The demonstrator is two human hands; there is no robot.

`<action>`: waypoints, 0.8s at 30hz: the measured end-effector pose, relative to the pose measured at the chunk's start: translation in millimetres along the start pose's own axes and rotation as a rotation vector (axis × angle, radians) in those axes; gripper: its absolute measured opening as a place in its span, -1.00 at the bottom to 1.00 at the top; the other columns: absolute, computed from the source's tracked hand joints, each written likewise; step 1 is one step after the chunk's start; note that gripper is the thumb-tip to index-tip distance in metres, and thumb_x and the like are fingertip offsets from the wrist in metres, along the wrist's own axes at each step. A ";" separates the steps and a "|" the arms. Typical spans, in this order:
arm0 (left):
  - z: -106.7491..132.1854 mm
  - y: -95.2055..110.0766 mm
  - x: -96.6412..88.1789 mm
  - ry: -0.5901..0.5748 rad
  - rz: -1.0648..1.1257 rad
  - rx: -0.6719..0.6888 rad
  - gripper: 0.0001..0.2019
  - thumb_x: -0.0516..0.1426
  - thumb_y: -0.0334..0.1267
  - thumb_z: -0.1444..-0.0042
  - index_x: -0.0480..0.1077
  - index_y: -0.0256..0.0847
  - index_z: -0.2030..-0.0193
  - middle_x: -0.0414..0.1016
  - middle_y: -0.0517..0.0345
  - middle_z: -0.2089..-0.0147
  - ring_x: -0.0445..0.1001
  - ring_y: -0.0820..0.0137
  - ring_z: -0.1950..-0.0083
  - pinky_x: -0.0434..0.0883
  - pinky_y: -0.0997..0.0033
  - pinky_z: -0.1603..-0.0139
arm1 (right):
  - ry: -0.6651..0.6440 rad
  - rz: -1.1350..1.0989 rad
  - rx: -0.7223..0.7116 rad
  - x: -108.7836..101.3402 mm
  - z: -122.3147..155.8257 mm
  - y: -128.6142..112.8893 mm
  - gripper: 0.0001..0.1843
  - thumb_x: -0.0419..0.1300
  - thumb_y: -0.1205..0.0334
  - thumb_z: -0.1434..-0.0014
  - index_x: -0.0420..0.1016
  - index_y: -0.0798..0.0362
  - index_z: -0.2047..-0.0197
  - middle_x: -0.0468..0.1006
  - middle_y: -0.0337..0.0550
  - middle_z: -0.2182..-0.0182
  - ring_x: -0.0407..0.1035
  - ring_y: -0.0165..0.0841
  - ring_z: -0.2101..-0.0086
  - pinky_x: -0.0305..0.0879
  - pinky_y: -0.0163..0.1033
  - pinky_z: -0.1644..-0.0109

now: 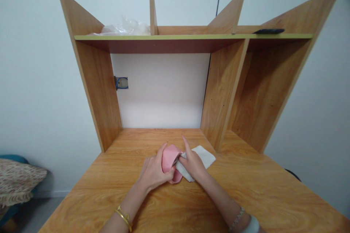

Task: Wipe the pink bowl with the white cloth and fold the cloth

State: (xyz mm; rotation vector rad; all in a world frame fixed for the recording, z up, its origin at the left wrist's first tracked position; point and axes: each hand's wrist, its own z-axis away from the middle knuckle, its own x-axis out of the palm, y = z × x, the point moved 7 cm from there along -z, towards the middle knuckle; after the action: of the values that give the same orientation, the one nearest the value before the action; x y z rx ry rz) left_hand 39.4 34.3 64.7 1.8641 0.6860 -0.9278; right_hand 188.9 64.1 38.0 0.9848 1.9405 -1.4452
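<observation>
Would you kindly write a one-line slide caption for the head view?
Left hand grips a pink cloth while right hand rests on white cloth on a wooden desk.

Left hand (154, 172) around pink cloth (168, 159) on desk (254, 193)

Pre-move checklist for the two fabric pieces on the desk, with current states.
1. Left hand grips the pink fabric piece: ok.
2. Right hand rests on the white cloth: ok.
3. Right hand's grip closed on the white cloth: cannot tell, the hand hides it.
4. Both pieces overlap between the hands: ok.
5. White cloth lies flat on the desk: ok at its far end.
6. Pieces sit apart from the upright divider: ok.
</observation>
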 end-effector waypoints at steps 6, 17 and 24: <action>-4.2 -14.7 -5.3 0.104 0.073 -0.053 -0.29 0.01 -0.01 -0.01 -0.17 -0.18 -0.26 0.45 0.12 0.30 0.46 0.23 0.28 0.31 0.30 0.24 | 0.098 -0.292 0.015 4.1 2.2 4.0 -0.29 0.04 0.31 0.01 -0.07 0.10 -0.23 0.46 -0.21 0.48 0.34 -0.33 0.48 0.19 -0.30 0.39; -5.5 -7.7 7.8 0.182 0.475 0.077 -0.20 0.15 -0.03 0.07 -0.18 -0.25 -0.22 0.17 -0.14 -0.16 0.28 0.25 -0.08 0.25 0.25 -0.04 | 0.212 -0.720 0.144 14.2 -3.7 11.6 -0.54 0.03 0.30 0.06 0.21 0.10 0.02 0.43 -0.07 0.12 0.31 -0.29 0.10 0.19 -0.19 -0.01; -5.3 -7.3 8.9 0.220 0.533 0.034 -0.32 0.13 -0.14 0.04 -0.11 -0.25 -0.17 0.31 -0.04 -0.01 0.40 0.35 0.10 0.37 0.36 0.13 | 0.199 -0.696 0.255 12.6 -5.0 12.2 -0.30 0.17 0.30 0.21 0.08 0.15 -0.06 0.46 -0.06 0.21 0.39 -0.27 0.24 0.32 -0.21 0.17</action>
State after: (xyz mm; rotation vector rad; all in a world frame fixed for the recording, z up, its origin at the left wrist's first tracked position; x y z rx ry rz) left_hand 40.5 42.9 55.4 2.0532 0.2703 -0.3961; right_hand 191.3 73.9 22.8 0.5808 2.4309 -2.0752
